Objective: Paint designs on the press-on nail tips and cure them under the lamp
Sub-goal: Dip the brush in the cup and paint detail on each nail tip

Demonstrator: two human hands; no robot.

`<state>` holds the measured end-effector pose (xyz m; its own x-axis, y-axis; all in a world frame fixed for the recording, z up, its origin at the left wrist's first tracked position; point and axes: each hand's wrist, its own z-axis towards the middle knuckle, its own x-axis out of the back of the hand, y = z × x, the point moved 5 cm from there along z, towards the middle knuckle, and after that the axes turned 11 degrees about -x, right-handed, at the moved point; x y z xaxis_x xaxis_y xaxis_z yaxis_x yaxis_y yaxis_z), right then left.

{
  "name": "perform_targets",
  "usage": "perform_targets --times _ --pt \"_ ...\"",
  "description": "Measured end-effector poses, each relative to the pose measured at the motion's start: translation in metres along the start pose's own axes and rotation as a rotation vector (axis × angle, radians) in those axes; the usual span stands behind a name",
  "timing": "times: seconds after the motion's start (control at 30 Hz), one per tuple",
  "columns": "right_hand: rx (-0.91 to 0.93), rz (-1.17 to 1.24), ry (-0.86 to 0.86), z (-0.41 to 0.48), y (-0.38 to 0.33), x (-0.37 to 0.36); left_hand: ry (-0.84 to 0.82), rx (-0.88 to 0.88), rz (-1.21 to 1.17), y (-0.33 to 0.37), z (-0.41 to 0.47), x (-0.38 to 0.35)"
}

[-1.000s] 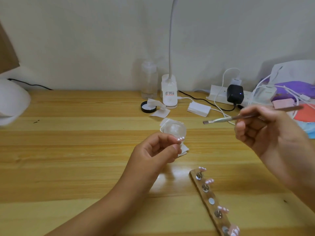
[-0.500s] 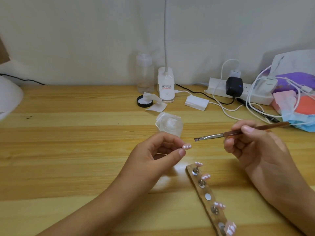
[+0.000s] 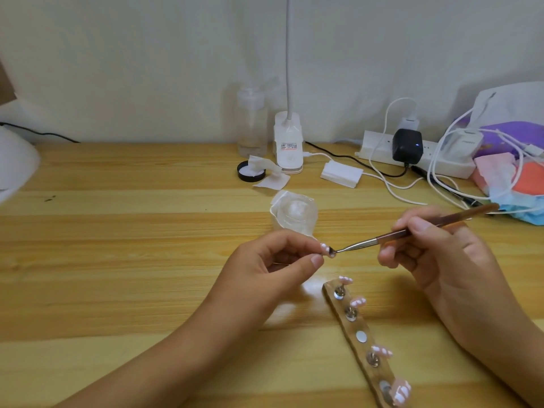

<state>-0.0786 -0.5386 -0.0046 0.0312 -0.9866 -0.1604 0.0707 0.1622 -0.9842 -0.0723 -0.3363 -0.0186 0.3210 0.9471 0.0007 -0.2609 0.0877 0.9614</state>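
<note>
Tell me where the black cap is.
Head view, centre back of the table: the black cap lies left of the lamp base, in front of the clear bottle.

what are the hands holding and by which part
Left hand pinches a nail tip by its near end. Right hand grips the brush on its handle, just behind the metal ferrule.

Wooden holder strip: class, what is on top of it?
On the wooden strip, four painted nail tips stand on metal studs; the third spot holds only a bare metal disc. Its near end runs out of frame, unseen.
</note>
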Motion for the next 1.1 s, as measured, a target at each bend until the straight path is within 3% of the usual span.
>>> perform_targets --times 0.67,1.1 --pt "0.111 -0.040 0.022 -0.0069 -0.0058 0.0020 0.050 0.045 -0.059 -0.0015 0.0001 -0.0007" --pt "0.081 -0.115 0.037 -0.0073 -0.0052 -0.0047 0.034 0.030 0.022 0.0002 -0.0002 -0.0007"
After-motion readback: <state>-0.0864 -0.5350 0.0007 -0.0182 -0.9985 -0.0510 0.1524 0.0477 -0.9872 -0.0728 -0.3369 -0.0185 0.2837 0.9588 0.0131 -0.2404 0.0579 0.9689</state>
